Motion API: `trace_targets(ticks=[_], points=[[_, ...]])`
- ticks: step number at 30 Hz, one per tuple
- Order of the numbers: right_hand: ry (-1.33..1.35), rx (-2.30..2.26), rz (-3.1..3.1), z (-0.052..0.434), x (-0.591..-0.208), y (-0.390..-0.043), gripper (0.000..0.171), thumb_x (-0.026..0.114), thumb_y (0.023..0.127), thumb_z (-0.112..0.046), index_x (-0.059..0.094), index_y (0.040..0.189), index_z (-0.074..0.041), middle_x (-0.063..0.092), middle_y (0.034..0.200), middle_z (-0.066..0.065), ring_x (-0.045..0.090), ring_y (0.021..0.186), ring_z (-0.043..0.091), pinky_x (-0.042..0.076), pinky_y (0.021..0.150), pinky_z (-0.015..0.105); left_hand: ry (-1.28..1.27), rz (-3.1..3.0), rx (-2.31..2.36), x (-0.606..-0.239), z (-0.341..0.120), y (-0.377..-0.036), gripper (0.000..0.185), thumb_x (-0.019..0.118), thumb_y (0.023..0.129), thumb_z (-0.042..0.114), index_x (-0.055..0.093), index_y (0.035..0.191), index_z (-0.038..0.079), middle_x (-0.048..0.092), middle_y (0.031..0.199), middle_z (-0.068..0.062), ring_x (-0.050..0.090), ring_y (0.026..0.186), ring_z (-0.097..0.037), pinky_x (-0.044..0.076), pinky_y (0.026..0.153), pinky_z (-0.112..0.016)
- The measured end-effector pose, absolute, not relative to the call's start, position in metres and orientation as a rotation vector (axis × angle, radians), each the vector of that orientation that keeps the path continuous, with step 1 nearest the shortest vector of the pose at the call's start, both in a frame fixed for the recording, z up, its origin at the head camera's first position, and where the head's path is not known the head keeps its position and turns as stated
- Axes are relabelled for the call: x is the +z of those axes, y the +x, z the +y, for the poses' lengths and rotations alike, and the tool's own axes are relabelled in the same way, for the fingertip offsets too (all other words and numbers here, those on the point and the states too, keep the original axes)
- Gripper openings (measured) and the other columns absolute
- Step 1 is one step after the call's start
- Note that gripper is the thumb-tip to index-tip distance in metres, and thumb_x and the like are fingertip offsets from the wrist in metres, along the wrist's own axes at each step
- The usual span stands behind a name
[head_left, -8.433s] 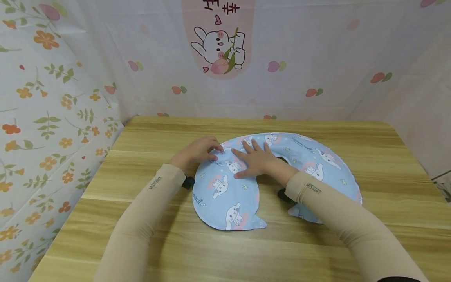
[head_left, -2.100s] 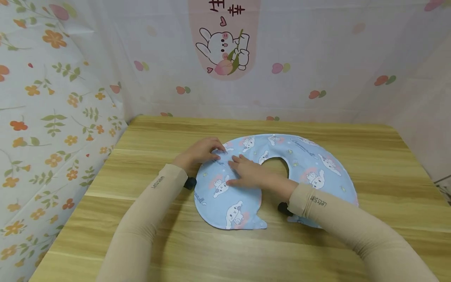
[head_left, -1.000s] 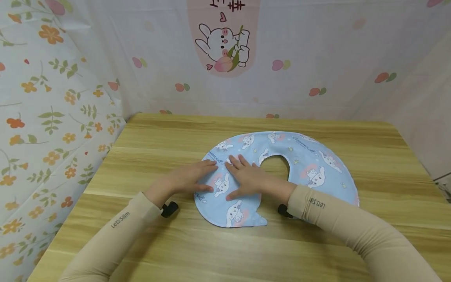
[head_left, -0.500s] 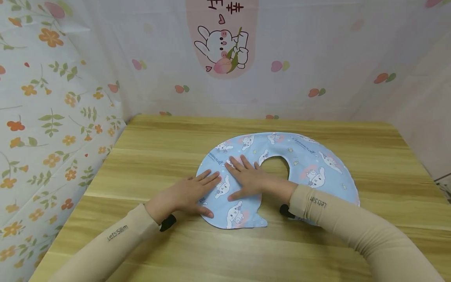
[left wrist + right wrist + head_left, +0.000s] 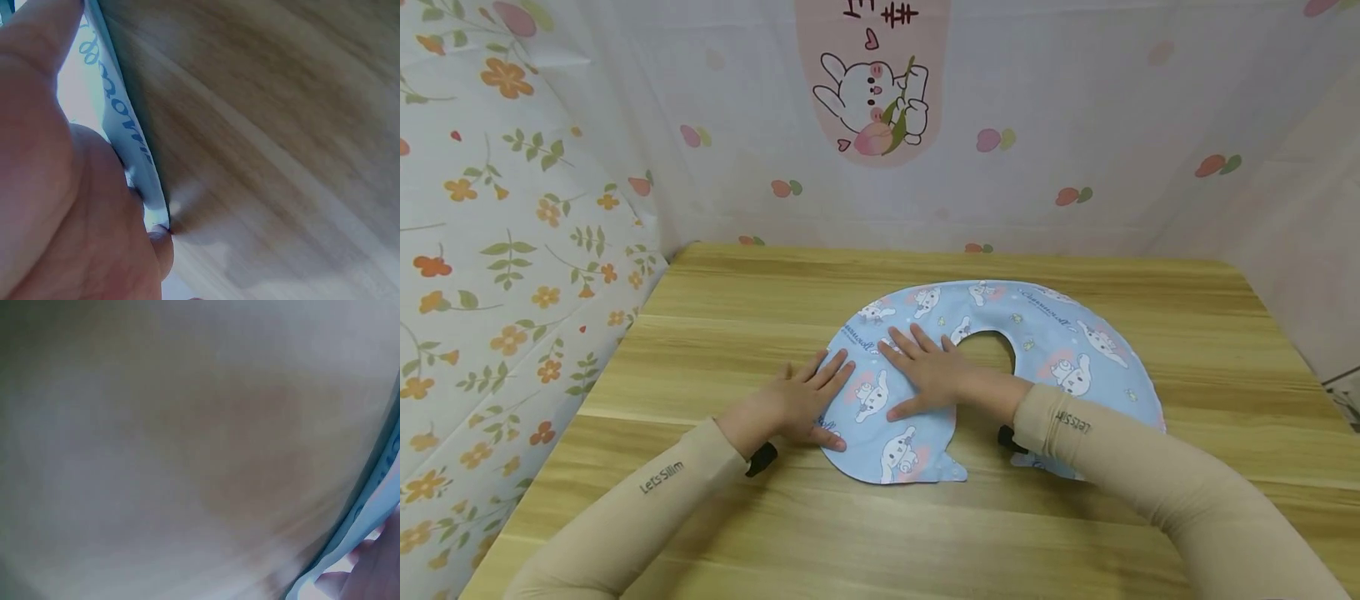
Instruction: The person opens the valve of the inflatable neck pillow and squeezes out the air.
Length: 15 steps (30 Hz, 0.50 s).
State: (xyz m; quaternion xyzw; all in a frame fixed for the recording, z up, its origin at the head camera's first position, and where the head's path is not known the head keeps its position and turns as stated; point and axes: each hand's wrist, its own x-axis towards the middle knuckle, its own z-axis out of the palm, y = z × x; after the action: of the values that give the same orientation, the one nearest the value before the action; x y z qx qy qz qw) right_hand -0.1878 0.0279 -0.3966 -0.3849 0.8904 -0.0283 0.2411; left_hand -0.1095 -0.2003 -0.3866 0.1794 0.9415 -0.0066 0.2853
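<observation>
A light blue horseshoe-shaped cloth bib (image 5: pixel 1060 333) printed with white cartoon dogs lies flat on the wooden table (image 5: pixel 737 283). My left hand (image 5: pixel 801 400) lies flat with straight fingers on the bib's left edge, half on the wood. My right hand (image 5: pixel 925 371) presses flat on the bib's left lobe, just left of the neck opening (image 5: pixel 988 350). In the left wrist view my palm (image 5: pixel 56 187) covers the bib's blue edge (image 5: pixel 131 144) against the wood. The right wrist view is blurred, with a strip of the bib (image 5: pixel 369 506) at the right.
Patterned sheets wall the table in: floral (image 5: pixel 497 250) on the left, a cartoon rabbit print (image 5: pixel 868 92) at the back, pale cloth (image 5: pixel 1300 233) on the right. Bare wood (image 5: pixel 880 533) lies in front of the bib.
My left hand has slid from the bib's upper left edge down and toward me along the left edge, its fingers now flat. The right hand has stayed pressed on the left lobe.
</observation>
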Motion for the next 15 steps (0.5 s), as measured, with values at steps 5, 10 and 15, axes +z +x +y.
trace_targets(ticks=[5, 10, 15], points=[[-1.022, -0.075, 2.434, 0.024, -0.396, -0.2, 0.104, 0.059, 0.087, -0.068, 0.003, 0.161, -0.022, -0.009, 0.168, 0.006, -0.011, 0.155, 0.036, 0.006, 0.118, 0.07, 0.487, 2.528, -0.036, -0.388, -0.202, -0.11, 0.12, 0.062, 0.079, 0.072, -0.002, 0.161, 0.011, -0.012, 0.168, -0.008, -0.012, 0.155, -0.031, 0.002, 0.119, -0.068], [-0.986, -0.049, 2.465, 0.021, -0.4, -0.215, 0.102, 0.057, 0.089, -0.068, 0.001, 0.161, -0.024, -0.01, 0.168, 0.004, -0.012, 0.155, 0.036, 0.005, 0.119, 0.068, 0.48, 2.538, -0.036, -0.389, -0.203, -0.111, 0.125, 0.064, 0.076, 0.074, -0.003, 0.16, 0.008, -0.012, 0.168, -0.012, -0.011, 0.156, -0.03, -0.003, 0.119, -0.067], [-0.938, -0.033, 2.476, 0.02, -0.405, -0.225, 0.103, 0.055, 0.088, -0.07, -0.003, 0.161, -0.026, -0.013, 0.168, 0.0, -0.015, 0.154, 0.032, 0.003, 0.12, 0.066, 0.478, 2.548, -0.05, -0.39, -0.203, -0.111, 0.127, 0.064, 0.075, 0.075, -0.003, 0.16, 0.007, -0.012, 0.168, -0.013, -0.01, 0.156, -0.031, -0.002, 0.12, -0.066]])
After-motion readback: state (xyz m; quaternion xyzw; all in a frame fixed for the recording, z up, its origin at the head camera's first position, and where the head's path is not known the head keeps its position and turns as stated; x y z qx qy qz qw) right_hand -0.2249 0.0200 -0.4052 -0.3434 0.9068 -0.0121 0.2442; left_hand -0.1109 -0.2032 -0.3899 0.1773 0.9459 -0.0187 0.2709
